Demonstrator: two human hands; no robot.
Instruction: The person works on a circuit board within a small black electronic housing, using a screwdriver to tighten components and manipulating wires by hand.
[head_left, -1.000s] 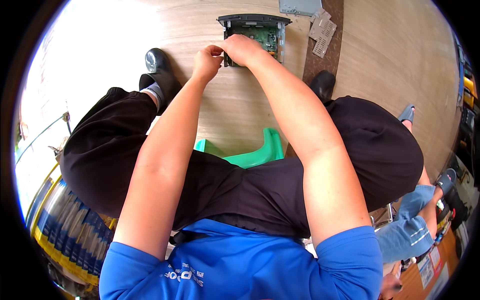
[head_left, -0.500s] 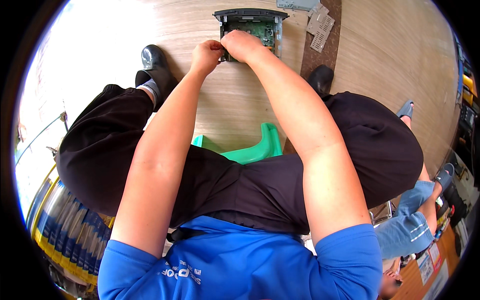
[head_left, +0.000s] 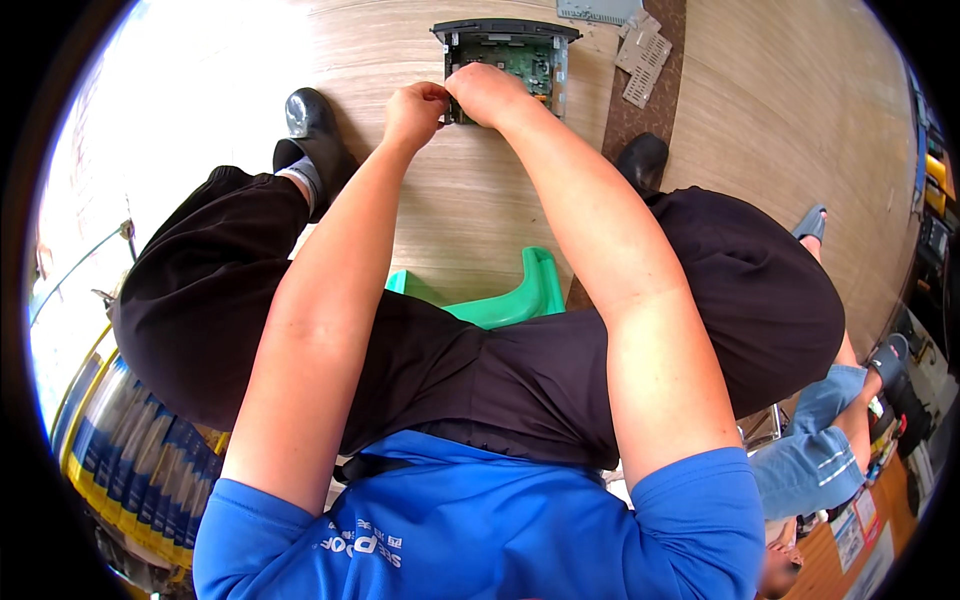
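An opened electronic unit [head_left: 543, 72], box-shaped with a black front panel, metal sides and a green circuit board inside, lies on the floor in front of me. At its near left corner my left hand [head_left: 415, 112] is closed, thumb and fingers pinched together against the side. My right hand [head_left: 487, 94] reaches over the left part of the board, its fingers curled down at the same side wall. The fingertips of both hands almost meet there. Whatever they grip is too small or too covered to make out.
Right of the unit lie a perforated metal plate [head_left: 643, 60] and a grey metal panel [head_left: 600, 10]. A green plastic stool [head_left: 510, 304] is under me. My black shoes [head_left: 312, 130] flank the work area. Another person's legs [head_left: 820, 450] are at the right, beside a wooden surface [head_left: 905, 490].
Both hands stay at the unit's left side, with only a slight shift of the fingers. The whole view has moved a little.
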